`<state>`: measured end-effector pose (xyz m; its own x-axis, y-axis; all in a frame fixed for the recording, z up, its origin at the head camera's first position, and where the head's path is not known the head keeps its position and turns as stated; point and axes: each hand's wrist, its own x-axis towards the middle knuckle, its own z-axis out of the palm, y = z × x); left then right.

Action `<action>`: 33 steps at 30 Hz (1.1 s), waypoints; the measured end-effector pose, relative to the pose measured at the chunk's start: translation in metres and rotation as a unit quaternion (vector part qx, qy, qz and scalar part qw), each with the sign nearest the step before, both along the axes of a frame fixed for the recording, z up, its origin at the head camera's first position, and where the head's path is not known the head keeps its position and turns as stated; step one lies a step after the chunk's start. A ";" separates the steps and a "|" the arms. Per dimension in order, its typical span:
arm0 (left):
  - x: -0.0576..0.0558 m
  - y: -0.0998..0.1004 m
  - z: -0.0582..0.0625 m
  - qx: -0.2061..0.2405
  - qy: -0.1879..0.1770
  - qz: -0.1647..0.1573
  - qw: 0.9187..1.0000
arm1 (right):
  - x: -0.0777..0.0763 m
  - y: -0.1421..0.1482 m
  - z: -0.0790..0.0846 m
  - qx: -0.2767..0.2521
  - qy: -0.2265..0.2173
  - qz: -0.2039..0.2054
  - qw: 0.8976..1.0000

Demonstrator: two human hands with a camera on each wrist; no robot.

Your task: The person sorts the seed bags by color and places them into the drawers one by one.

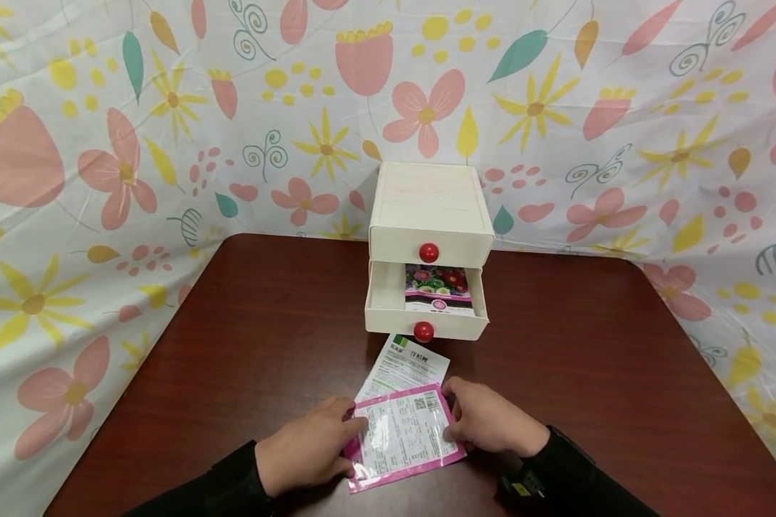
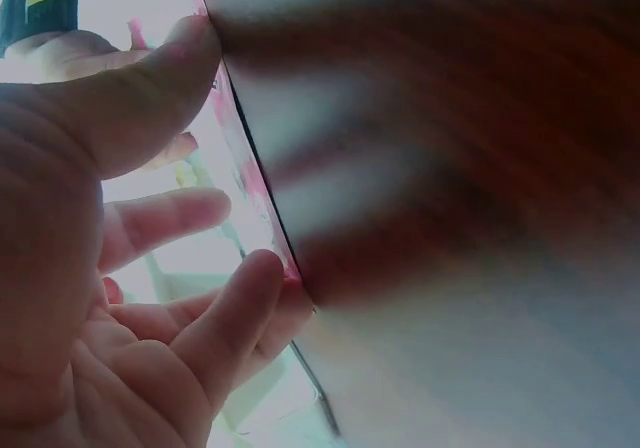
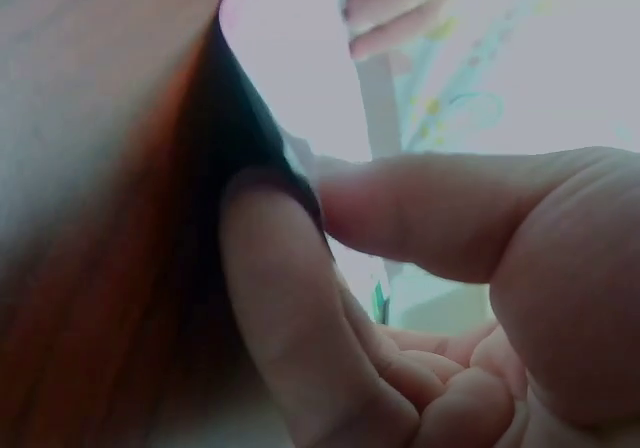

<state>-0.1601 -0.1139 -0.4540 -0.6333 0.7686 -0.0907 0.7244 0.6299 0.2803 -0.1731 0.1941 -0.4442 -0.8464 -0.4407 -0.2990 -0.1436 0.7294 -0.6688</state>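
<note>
Dark red-brown wooden table (image 1: pixel 265 301), backed by white floral-printed cloth (image 1: pixel 265 93). On it, one cream two-drawer box (image 1: pixel 427 197) with round red knobs; upper drawer closed, lower drawer (image 1: pixel 388 319) pulled out, holding a flower-picture packet (image 1: pixel 438 283). Before the drawer, one white printed packet (image 1: pixel 404 366), its lower part covered by a pink-bordered packet (image 1: pixel 401 434) with a white text panel, which lies nearest the person, between both hands. Left hand (image 1: pixel 310 445): thumb and fingers grip its left edge, other fingers spread. Right hand (image 1: pixel 491 416): thumb above, finger beneath, pinching its right edge. Both hands angle inward from black sleeves (image 1: pixel 216 485), wrists low over the table.
</note>
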 end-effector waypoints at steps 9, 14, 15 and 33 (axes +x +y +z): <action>-0.002 0.004 -0.002 0.017 0.006 -0.017 1.000 | 0.002 -0.014 -0.002 -0.122 -0.133 -0.002 0.984; -0.002 0.001 0.001 0.032 0.003 -0.010 0.999 | 0.001 -0.014 0.003 -0.155 -0.135 -0.017 0.978; -0.002 0.000 0.001 0.036 0.003 -0.007 0.999 | 0.001 -0.014 0.003 -0.161 -0.136 -0.018 0.977; -0.004 -0.004 0.003 0.121 0.012 -0.006 0.993 | 0.007 -0.018 0.004 -0.238 -0.170 -0.008 0.956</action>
